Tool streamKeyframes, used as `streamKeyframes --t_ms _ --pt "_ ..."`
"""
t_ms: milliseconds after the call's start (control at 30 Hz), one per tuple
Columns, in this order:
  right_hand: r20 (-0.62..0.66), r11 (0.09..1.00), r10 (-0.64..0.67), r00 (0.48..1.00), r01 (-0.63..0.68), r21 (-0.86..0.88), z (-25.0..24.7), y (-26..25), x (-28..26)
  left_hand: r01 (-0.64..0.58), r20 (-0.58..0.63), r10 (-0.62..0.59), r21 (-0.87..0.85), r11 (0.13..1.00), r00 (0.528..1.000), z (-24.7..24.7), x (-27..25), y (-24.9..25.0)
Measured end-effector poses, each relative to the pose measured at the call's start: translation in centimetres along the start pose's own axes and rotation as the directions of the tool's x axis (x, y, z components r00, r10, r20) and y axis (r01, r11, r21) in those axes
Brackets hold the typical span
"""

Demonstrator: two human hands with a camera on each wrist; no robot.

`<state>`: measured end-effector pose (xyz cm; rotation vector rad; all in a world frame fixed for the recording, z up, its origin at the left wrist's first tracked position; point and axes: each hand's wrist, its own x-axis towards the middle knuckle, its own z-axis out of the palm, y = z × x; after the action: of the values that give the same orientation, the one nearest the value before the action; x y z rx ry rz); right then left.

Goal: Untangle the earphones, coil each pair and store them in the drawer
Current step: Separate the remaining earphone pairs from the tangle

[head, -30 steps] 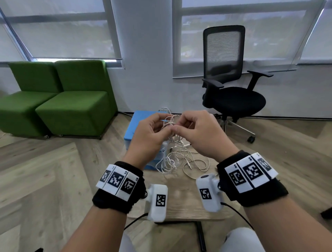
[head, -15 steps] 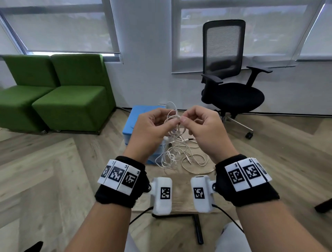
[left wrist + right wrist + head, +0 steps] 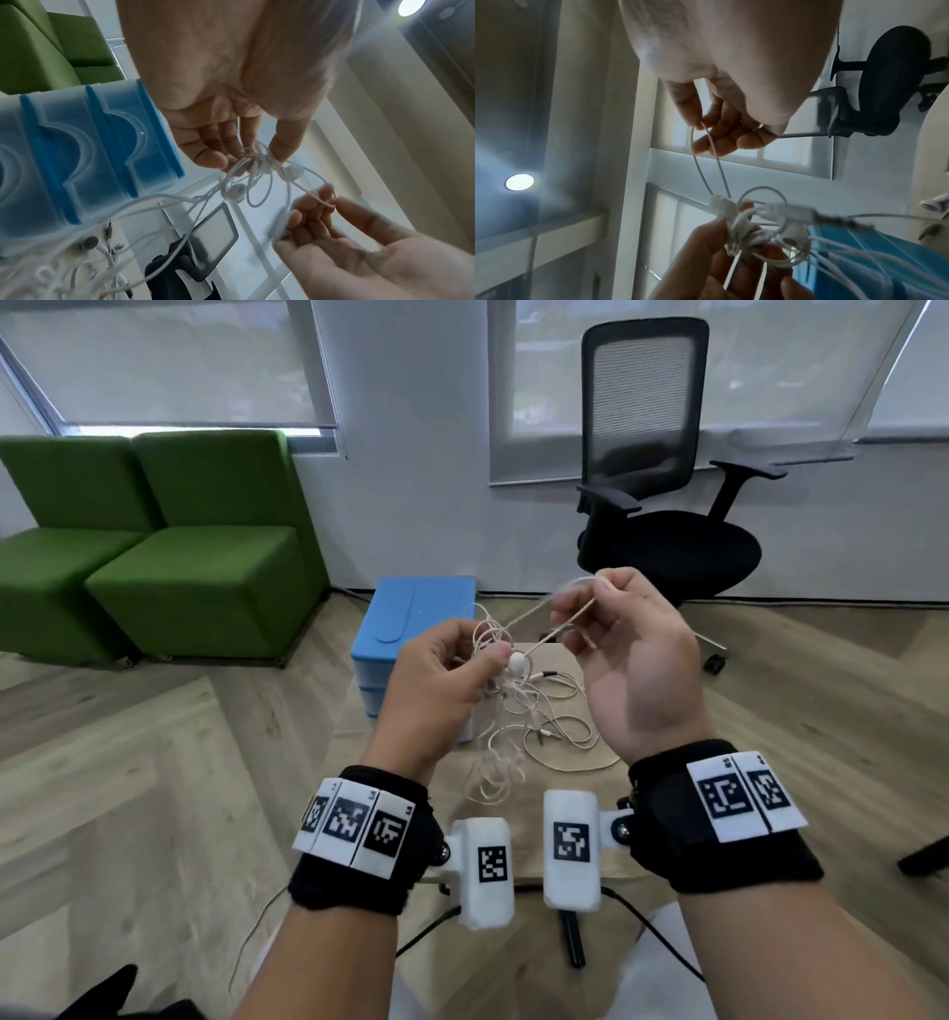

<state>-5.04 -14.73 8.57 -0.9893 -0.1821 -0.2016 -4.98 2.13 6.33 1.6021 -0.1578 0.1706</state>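
Head view: both hands raised, left hand [image 3: 436,680] and right hand [image 3: 631,670] pinching earphones [image 3: 513,690].

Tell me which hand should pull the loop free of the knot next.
Right. The right hand already pinches the cable loop drawn out of the earphone knot, while the left hand grips that knot as an anchor.

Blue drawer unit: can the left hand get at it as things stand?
Probably not yet. The blue drawer unit sits just beyond the left hand, nothing between, but that hand pinches the earphone tangle while the right hand pulls a loop from it. It would need freeing first.
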Motion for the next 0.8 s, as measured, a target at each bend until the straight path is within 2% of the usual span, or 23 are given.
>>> streamKeyframes --t_ms 100,167,267,333,433,533,633,700,733,800 --pt "0.001 0.999 0.053 0.999 -0.053 0.012 -0.1 -0.1 0.0 -0.009 -0.014 0.009 0.029 1.0 1.0 0.0 0.3 -0.2" --pt "0.01 0.981 0.114 0.993 -0.111 -0.159 -0.1 0.0 0.1 -0.014 -0.015 0.014 0.061 0.998 1.0 -0.1 0.4 -0.4" --pt "0.089 0.855 0.163 0.983 -0.095 -0.51 -0.4 0.5 0.3 -0.006 0.002 0.006 0.067 0.998 1.0 -0.1 0.4 -0.7" --pt "0.167 0.813 0.18 0.969 -0.051 -0.58 -0.3 0.9 0.5 -0.015 0.015 0.014 0.069 0.997 1.0 -0.1 0.5 -0.7" --pt "0.223 0.879 0.161 0.961 -0.036 -0.476 0.1 0.8 0.6 -0.015 0.019 0.013 0.093 0.996 1.0 0.0 0.9 -0.8" --pt "0.279 0.99 0.07 0.958 -0.031 -0.139 0.4 0.1 0.7 -0.004 0.028 0.0 0.154 0.988 1.0 -0.1 1.1 -0.8" --pt "0.292 0.993 -0.02 0.956 -0.016 0.119 -0.3 -1.0 1.0 0.031 0.024 -0.034 0.14 0.99 0.999 -0.4 1.0 -0.8" --pt "0.249 0.993 -0.018 0.968 -0.012 0.115 -0.8 -1.5 1.3 0.042 0.009 -0.043 0.105 0.994 0.999 -0.7 0.9 -0.7" --pt "0.207 0.999 0.002 0.978 -0.012 0.051 -1.1 -1.6 1.5 0.035 0.004 -0.036 0.097 0.995 0.999 -0.8 0.9 -0.4" --pt "0.073 0.979 0.051 0.996 -0.035 -0.2 -1.5 -1.2 1.9 0.012 0.001 -0.012 0.077 0.997 1.0 -0.9 0.8 0.0"
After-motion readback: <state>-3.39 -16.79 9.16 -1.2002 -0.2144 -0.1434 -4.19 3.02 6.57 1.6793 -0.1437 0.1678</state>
